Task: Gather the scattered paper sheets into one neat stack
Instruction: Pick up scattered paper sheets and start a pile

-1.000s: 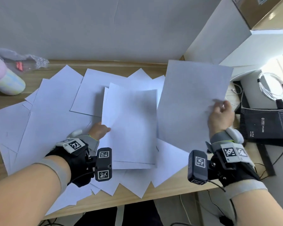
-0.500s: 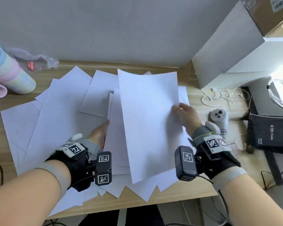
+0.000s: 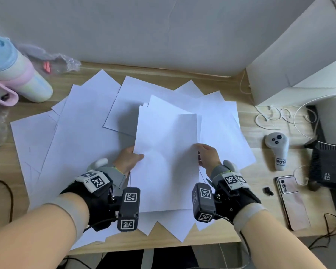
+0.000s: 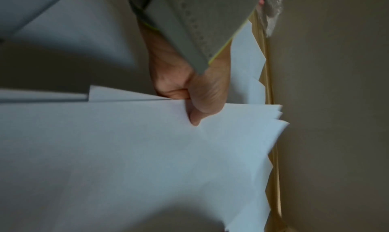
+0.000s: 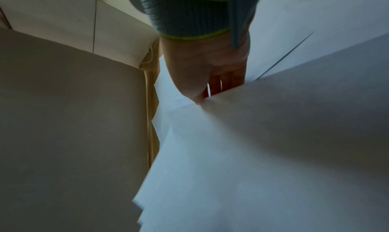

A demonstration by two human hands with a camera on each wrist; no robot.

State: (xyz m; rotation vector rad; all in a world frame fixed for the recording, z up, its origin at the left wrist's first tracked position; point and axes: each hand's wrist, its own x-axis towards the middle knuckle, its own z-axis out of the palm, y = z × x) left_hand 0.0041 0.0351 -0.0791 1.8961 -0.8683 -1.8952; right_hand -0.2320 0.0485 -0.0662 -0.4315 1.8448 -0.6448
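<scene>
Many white paper sheets lie scattered and overlapping across the wooden desk. In the middle a small stack of sheets is held between both hands. My left hand grips its left edge, thumb on top, fingers underneath. My right hand pinches the right edge, thumb above and fingers below. The stack has uneven far corners, and its top sheet bows slightly.
A pastel bottle and a crinkled plastic bag stand at the back left. A white box rises at the back right. A white controller, phone, black device and cables lie to the right.
My right hand has carried a sheet from the far right over to the middle and laid it on the sheets in my left hand. Both hands now hold the stack.
</scene>
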